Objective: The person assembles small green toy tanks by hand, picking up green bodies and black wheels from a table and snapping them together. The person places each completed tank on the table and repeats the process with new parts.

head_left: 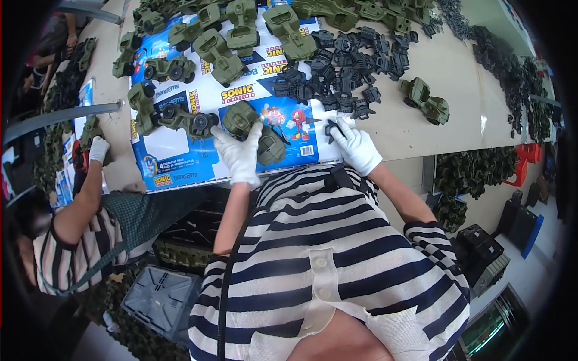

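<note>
Both my hands wear white gloves. My left hand (238, 155) is on a green toy vehicle (270, 147) lying at the near edge of a printed sheet (180, 149). Its thumb presses on the vehicle's middle and its fingers reach along the left side. Just beyond those fingertips lies another green toy vehicle with dark wheels (196, 124). To the right, my right hand (360, 149) pinches a small black plastic part (330, 128) over a white patch of the sheet. The exact shape of that part is too small to tell.
Several green toy vehicles (218, 59) cover the far left of the table. A heap of black plastic parts (337, 69) lies beyond my right hand, with one green vehicle (425, 100) farther right. At left, a co-worker's gloved hand (99, 149) works behind a metal bar (66, 115). A grey crate (159, 298) stands below.
</note>
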